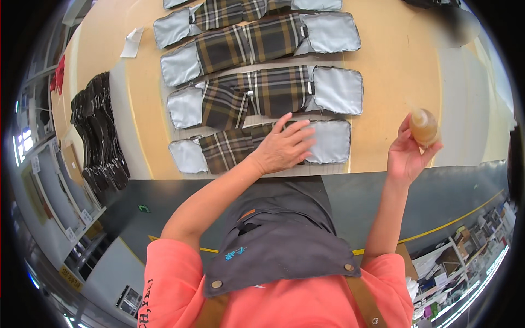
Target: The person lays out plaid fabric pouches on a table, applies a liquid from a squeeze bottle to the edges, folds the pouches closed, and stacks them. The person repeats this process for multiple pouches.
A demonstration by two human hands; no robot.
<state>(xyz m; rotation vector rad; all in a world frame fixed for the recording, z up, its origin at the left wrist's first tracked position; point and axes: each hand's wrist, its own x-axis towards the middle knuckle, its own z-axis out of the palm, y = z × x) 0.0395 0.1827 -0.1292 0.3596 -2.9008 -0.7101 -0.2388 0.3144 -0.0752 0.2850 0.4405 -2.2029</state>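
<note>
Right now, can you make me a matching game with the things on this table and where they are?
Things:
1. left hand
2. right hand
3. black stack
4. white paper scrap

Places:
A. far left edge of the wooden table
B. holding a small amber bottle
C. flat on the nearest plaid fabric piece
D. beside the farther plaid pieces, top left

Pairs: 1-C, 2-B, 3-A, 4-D
</note>
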